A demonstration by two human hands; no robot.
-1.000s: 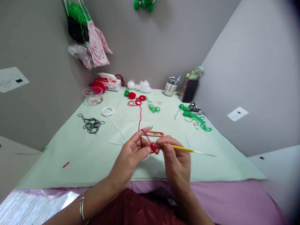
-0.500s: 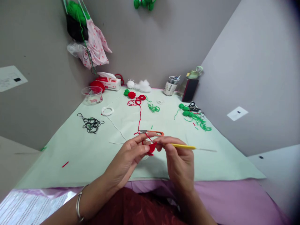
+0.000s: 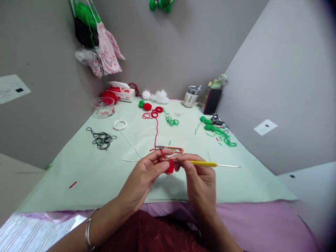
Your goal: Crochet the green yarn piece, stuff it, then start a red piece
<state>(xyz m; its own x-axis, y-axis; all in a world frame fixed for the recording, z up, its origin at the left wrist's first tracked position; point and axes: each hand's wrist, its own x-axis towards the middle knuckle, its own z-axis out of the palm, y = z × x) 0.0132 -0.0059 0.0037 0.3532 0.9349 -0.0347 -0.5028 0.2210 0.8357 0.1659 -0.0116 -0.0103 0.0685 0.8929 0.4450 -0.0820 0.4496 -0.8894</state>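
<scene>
My left hand [image 3: 145, 175] pinches a small red crochet piece [image 3: 170, 167] between thumb and fingers, with red yarn [image 3: 156, 131] running over its index finger from the table behind. A crochet hook with a yellow handle [image 3: 203, 163] is gripped by my right hand [image 3: 201, 178]. The hook's thin metal tip reaches the upper edge of the red piece; its other metal end points right. Just beyond my fingers lie orange-handled thread snips [image 3: 173, 149], partly covered by my left fingertips.
A black yarn tangle [image 3: 102, 139], white ring [image 3: 120, 125] and clear bowl [image 3: 103, 107] lie left. Behind are a tissue box [image 3: 123, 93], stuffing [image 3: 160, 97] and a finished red piece [image 3: 147, 106]. Green crochet pieces [image 3: 208, 126], a pen can [image 3: 190, 97] and phone [image 3: 213, 101] stand right.
The hook has shifted slightly left and lies more level, its tip now at the piece's top edge. The red piece has turned a little in my left fingers.
</scene>
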